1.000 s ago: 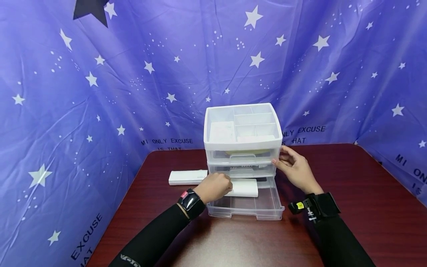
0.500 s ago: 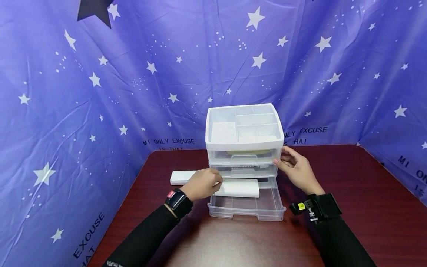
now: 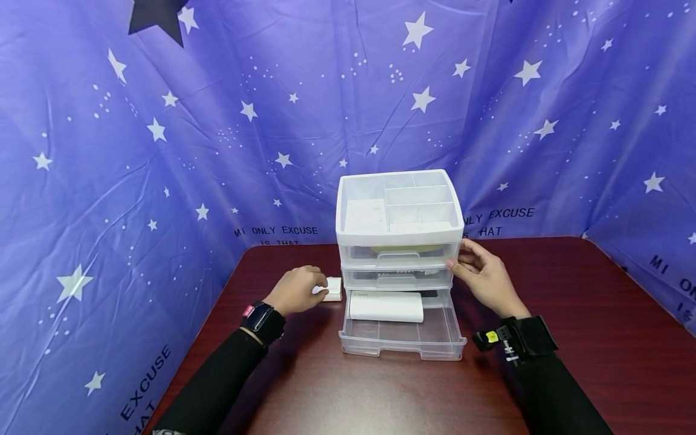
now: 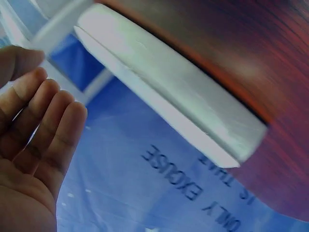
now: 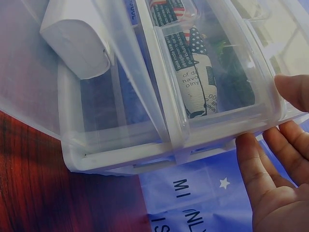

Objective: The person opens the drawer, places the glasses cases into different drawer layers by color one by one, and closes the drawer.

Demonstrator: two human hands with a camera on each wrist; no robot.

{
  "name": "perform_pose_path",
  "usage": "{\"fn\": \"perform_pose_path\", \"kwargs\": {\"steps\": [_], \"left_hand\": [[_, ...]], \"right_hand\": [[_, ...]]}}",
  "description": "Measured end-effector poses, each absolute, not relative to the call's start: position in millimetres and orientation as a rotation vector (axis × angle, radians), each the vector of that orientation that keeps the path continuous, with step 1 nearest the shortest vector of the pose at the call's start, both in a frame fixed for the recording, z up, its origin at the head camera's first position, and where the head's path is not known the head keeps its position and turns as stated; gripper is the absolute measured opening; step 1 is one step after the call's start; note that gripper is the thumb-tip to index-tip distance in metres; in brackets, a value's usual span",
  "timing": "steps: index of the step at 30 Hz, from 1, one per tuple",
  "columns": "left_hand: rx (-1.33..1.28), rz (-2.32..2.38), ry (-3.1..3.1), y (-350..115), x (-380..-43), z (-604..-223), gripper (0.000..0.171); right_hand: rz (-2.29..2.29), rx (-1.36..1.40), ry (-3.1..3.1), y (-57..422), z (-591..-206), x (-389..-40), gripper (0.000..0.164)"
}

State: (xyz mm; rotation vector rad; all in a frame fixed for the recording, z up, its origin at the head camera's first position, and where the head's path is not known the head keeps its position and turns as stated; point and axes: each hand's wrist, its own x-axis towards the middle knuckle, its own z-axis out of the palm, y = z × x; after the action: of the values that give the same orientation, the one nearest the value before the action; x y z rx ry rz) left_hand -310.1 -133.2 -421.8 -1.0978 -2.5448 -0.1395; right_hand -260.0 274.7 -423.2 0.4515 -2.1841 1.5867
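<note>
My left hand [image 3: 295,290] hovers at the long white case [image 3: 334,290] on the table, left of the plastic drawer unit [image 3: 401,237]. The left wrist view shows its fingers loosely bent with nothing between them, beside the white case [image 4: 178,84]. A second white case [image 3: 386,306], with small lettering along its edge, lies in the pulled-out clear bottom drawer [image 3: 402,347]. My right hand [image 3: 484,277] holds the unit's right front edge; in the right wrist view the thumb [image 5: 294,91] is on the front and the fingers are along the side.
The upper two drawers are pushed in; the middle drawer [image 3: 394,278] contains printed packets [image 5: 195,77]. On top is a compartmented tray [image 3: 429,194]. The red-brown table [image 3: 576,326] stands before a blue star-patterned curtain [image 3: 304,72].
My left hand has left the case in the bottom drawer and moved left to the one on the table. My right hand stays at the unit's edge.
</note>
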Motion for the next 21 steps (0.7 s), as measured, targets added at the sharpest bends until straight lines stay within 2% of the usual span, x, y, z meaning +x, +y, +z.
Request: {"fn": "perform_pose_path", "kwargs": {"steps": [13, 17, 21], "left_hand": [[-0.989, -0.213, -2.797, -147, -333, -435, 0.06], [-0.972, -0.213, -2.887, -149, -340, -435, 0.072], [-0.964, -0.219, -2.943, -149, -347, -436, 0.076]], "right_hand": [[1.612, 0.448, -2.171, 275, -423, -259, 0.054], [1.615, 0.446, -2.172, 275, -423, -260, 0.054], [1.614, 0.439, -2.174, 275, -423, -261, 0.053]]}}
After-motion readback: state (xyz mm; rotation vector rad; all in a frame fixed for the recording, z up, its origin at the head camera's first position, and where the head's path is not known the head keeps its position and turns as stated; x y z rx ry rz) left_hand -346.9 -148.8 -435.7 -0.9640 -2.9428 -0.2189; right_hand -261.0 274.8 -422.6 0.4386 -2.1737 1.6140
